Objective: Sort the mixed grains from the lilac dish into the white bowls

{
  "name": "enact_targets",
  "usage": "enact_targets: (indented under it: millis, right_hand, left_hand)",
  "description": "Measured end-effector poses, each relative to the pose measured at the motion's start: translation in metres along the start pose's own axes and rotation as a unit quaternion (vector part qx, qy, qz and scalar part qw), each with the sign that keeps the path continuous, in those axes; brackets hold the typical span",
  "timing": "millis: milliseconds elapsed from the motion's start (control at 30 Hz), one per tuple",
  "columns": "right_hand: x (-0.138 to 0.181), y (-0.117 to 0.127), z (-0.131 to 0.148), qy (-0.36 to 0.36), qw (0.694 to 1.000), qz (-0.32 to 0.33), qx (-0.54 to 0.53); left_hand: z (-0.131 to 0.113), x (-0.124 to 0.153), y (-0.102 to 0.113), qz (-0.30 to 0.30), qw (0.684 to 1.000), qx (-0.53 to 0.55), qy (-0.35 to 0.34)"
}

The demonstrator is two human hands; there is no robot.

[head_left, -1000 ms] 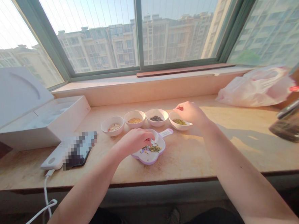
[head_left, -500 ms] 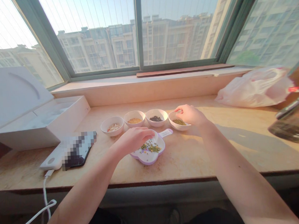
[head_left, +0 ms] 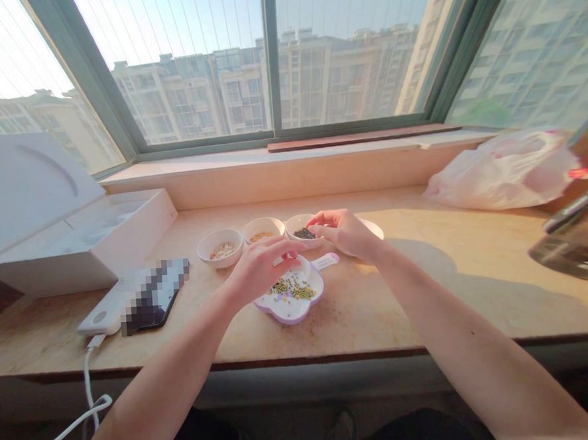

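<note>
Head view: both hands at the purple dish, bean sorting in hand.
Left hand (head_left: 259, 265) hovers over the purple dish (head_left: 280, 314) of mixed beans (head_left: 294, 288), fingers curled, tips nearly closed; what they hold cannot be told. Right hand (head_left: 347, 233), just behind the dish, is half-pinched above the bowl of dark seeds (head_left: 293, 224); hold unclear. Behind the dish to the left: bowl of yellow grains (head_left: 254, 226), bowl of pale bits (head_left: 207, 255). A single bean calls for a fine fingertip pinch.

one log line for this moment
left hand over mixed-bean dish | right hand fingertips at dark-seed bowl | pinch contents unclear
</note>
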State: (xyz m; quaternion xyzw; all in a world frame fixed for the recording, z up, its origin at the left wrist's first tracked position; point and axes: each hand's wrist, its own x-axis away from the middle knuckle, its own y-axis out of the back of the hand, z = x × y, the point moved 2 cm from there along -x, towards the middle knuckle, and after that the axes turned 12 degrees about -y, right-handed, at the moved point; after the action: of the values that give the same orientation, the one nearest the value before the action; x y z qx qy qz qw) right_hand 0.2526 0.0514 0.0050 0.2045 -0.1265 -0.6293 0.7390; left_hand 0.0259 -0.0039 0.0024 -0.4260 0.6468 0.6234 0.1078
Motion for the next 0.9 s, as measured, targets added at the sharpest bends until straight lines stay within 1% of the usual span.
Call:
enact_targets:
  millis: [67, 133, 167, 233, 400, 600, 667, 767, 833, 900]
  right_hand:
    - [0.005, -0.005, 0.003, -0.017, 0.991, 0.122, -0.049]
    - [0.010, -0.011, 0.007, -0.021, 0.970, 0.224, -0.090]
    - [0.012, -0.015, 0.008, -0.021, 0.960, 0.256, -0.109]
    - [0.013, -0.023, 0.009, -0.023, 0.947, 0.288, -0.139]
    - [0.011, -0.038, 0.005, -0.047, 0.936, 0.291, -0.195]
    - [0.014, -0.038, 0.006, -0.080, 0.919, 0.309, -0.232]
    - [0.015, -0.040, 0.006, -0.087, 0.916, 0.307, -0.242]
    - [0.015, -0.042, 0.006, -0.088, 0.921, 0.286, -0.249]
    - [0.014, -0.042, 0.007, -0.076, 0.925, 0.276, -0.248]
    - [0.014, -0.038, 0.008, -0.049, 0.929, 0.271, -0.246]
  left_hand:
    - [0.000, 0.000, 0.001, -0.026, 1.000, 0.003, -0.001]
    - [0.000, 0.000, 0.001, -0.047, 0.999, 0.004, -0.002]
    - [0.000, 0.000, 0.001, -0.054, 0.999, 0.004, -0.004]
    - [-0.002, -0.001, 0.001, -0.060, 0.998, 0.002, -0.016]
    - [-0.003, -0.002, -0.002, -0.060, 0.997, -0.044, -0.032]
    - [0.000, 0.001, -0.005, -0.098, 0.991, -0.076, -0.041]
    - [0.001, 0.001, -0.006, -0.097, 0.991, -0.079, -0.046]
    - [0.001, 0.001, -0.008, -0.080, 0.992, -0.078, -0.057]
    - [0.001, 0.000, -0.008, -0.071, 0.994, -0.068, -0.047]
    - [0.003, -0.001, -0.007, -0.058, 0.997, -0.051, -0.008]
